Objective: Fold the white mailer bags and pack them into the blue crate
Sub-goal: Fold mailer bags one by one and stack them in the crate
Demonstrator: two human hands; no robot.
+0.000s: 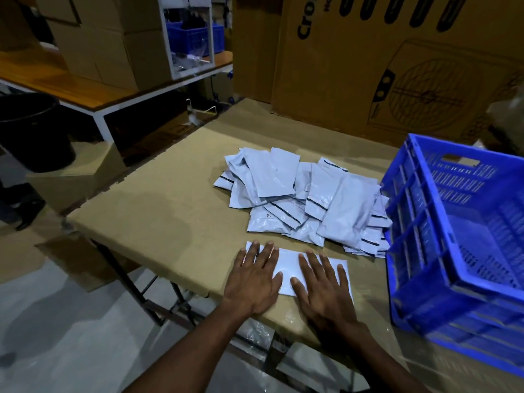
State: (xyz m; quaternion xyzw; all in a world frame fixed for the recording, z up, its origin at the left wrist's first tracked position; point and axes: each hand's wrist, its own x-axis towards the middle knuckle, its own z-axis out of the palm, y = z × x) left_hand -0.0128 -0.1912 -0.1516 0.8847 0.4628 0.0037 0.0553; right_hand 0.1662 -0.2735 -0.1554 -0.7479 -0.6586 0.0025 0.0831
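So we've got one white mailer bag (286, 265) flat on the bench (170, 211) near its front edge, with our left hand (252, 282) and right hand (323, 290) both pressing on it, fingers straight and spread, gripping nothing. The loose pile of mailer bags (306, 199) sits just past it at 12 o'clock. The blue crate (442, 251) stands tilted at 3 o'clock, touching the pile.

Both palms flat, fingers straight: left hand (253, 282) and right hand (323, 290) pressing one white mailer bag (286, 269) at near edge of cardboard-covered counter (158, 211). Loose pile of mailer bags (300, 197) just behind. Blue crate (459, 236) to the right, touching pile.
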